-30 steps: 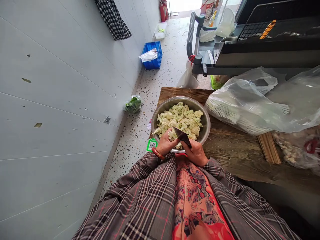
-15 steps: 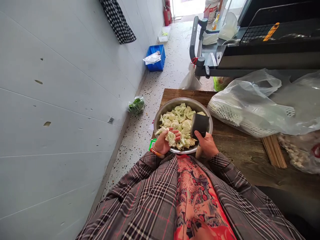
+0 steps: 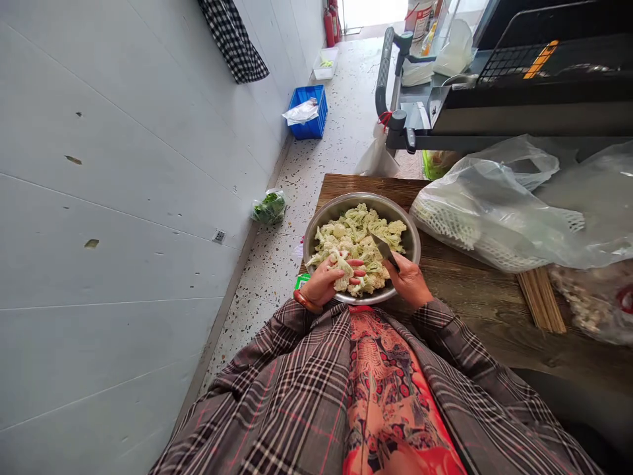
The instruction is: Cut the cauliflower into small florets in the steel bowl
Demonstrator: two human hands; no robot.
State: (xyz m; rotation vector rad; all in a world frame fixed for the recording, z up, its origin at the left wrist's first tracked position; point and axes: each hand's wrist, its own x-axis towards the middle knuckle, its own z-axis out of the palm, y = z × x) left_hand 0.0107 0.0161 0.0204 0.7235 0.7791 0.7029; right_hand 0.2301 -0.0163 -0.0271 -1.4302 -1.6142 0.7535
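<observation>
My left hand is closed around a cauliflower floret over the near left part of a steel bowl. Cut cauliflower fills much of the bowl. In my right hand is a cleaver, gripped at its handle end, with the dark blade turned nearly edge-on and tilted toward the far left. The blade hangs above the bowl's contents, apart from the floret. My fingers and palm hide most of the cleaver's handle.
The bowl stands on a dark wooden table. Plastic bags with netted contents and a bundle of wooden sticks lie at right. Bagged greens and a blue crate are on the floor along the wall. A dark cart stands beyond the table.
My right hand has turned the cleaver from broad side showing to nearly edge-on, its tip now leftward. The fingers of my left hand have rolled inward with the floret.
</observation>
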